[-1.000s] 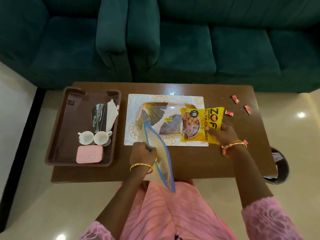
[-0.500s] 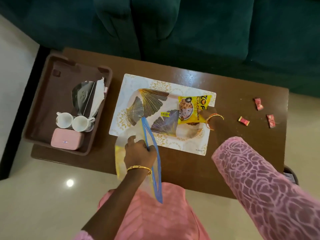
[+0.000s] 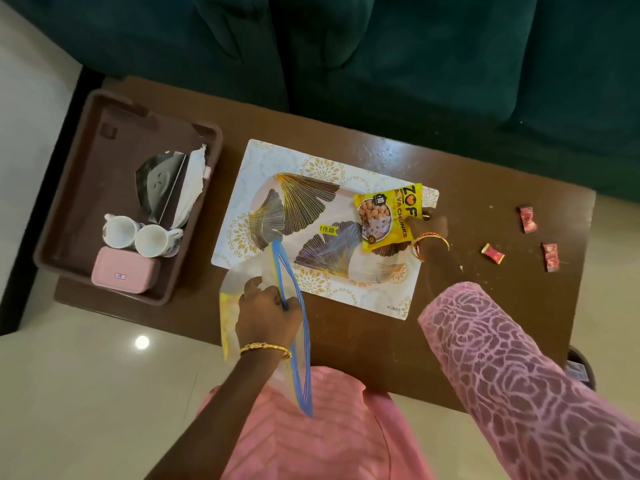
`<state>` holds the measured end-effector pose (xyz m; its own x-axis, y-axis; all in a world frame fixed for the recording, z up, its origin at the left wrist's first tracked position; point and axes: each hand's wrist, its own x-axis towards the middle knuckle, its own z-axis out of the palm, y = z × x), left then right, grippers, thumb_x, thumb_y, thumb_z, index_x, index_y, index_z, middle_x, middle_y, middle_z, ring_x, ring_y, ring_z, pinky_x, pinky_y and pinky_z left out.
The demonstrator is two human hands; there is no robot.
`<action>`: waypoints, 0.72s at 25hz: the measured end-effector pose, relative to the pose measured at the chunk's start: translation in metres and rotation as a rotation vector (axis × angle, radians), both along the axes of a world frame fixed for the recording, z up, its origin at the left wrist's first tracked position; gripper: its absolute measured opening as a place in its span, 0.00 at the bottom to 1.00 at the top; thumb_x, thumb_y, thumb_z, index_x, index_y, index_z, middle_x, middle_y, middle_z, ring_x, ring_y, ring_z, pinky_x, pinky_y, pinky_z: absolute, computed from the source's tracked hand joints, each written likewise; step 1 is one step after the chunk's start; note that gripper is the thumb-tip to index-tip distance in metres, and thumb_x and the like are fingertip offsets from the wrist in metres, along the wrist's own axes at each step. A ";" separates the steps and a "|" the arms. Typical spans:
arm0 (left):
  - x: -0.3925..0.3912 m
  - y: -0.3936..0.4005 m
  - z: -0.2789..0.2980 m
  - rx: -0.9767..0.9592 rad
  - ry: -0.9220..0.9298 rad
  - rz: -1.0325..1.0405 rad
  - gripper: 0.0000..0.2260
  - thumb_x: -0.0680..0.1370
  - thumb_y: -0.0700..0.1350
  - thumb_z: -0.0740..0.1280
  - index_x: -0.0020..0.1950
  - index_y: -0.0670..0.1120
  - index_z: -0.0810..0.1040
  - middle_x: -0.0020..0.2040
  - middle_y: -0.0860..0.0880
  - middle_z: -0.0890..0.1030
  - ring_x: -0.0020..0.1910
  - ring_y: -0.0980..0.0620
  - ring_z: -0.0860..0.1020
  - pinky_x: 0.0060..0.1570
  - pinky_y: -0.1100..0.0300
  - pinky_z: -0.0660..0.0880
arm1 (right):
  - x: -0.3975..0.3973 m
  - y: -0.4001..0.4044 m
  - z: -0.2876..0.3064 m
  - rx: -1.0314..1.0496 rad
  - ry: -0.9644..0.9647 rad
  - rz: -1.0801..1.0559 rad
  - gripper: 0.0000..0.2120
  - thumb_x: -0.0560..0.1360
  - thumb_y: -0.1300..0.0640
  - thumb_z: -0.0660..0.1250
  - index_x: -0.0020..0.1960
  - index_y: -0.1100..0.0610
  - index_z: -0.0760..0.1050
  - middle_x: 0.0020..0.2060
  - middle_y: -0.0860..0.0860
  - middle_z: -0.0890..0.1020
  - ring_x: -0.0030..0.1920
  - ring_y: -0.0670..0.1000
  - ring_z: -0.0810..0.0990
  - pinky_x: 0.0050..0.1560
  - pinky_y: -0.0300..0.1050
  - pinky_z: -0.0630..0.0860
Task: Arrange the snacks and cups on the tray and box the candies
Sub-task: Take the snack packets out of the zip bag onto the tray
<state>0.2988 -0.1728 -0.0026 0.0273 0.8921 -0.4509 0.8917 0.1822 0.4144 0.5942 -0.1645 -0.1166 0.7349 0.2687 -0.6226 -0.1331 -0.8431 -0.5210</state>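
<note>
My right hand grips a yellow soya-chunks snack packet over the right end of a white serving tray with gold leaf prints, which lies on a patterned placemat. Near the table's front edge, my left hand holds a clear zip bag with a blue seal, its mouth gaping open. Three red wrapped candies lie on the table to the right. A brown tray at the left holds two white cups, a pink box and silver and white packets.
A dark green sofa stands behind the brown wooden table. A dark bin sits by the table's right front corner. Crumbs dot the tabletop near the candies. My pink-clad lap is at the table's front edge.
The snack packet has moved with my right hand onto the right end of the white tray. The view has tilted down and shifted right. My left hand keeps the zip bag.
</note>
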 end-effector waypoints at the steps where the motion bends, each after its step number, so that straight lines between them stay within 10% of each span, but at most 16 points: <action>1: -0.002 0.001 0.002 0.007 -0.032 0.008 0.14 0.68 0.41 0.68 0.27 0.44 0.66 0.58 0.36 0.77 0.56 0.40 0.77 0.40 0.55 0.73 | -0.004 -0.003 0.007 -0.001 -0.043 -0.053 0.16 0.69 0.59 0.69 0.57 0.58 0.77 0.55 0.59 0.82 0.55 0.60 0.79 0.58 0.53 0.76; 6: -0.033 0.009 0.024 0.031 -0.185 0.094 0.17 0.67 0.37 0.70 0.25 0.46 0.63 0.42 0.39 0.79 0.45 0.43 0.76 0.45 0.57 0.71 | -0.062 -0.010 0.091 0.182 -0.308 -0.223 0.09 0.71 0.63 0.63 0.49 0.61 0.78 0.50 0.59 0.82 0.51 0.56 0.80 0.47 0.39 0.70; 11: -0.092 0.014 0.044 -0.043 -0.279 0.276 0.14 0.67 0.38 0.70 0.29 0.47 0.65 0.28 0.49 0.72 0.30 0.51 0.69 0.36 0.59 0.65 | -0.190 -0.026 0.184 0.606 0.057 0.105 0.12 0.70 0.66 0.63 0.36 0.49 0.75 0.35 0.55 0.82 0.38 0.55 0.81 0.43 0.50 0.79; 18: -0.142 0.011 0.046 -0.068 -0.486 0.221 0.16 0.71 0.33 0.68 0.31 0.44 0.63 0.28 0.48 0.64 0.28 0.56 0.63 0.31 0.62 0.65 | -0.321 -0.009 0.134 -0.102 0.223 1.067 0.06 0.75 0.62 0.61 0.48 0.63 0.75 0.52 0.63 0.78 0.59 0.62 0.76 0.56 0.47 0.72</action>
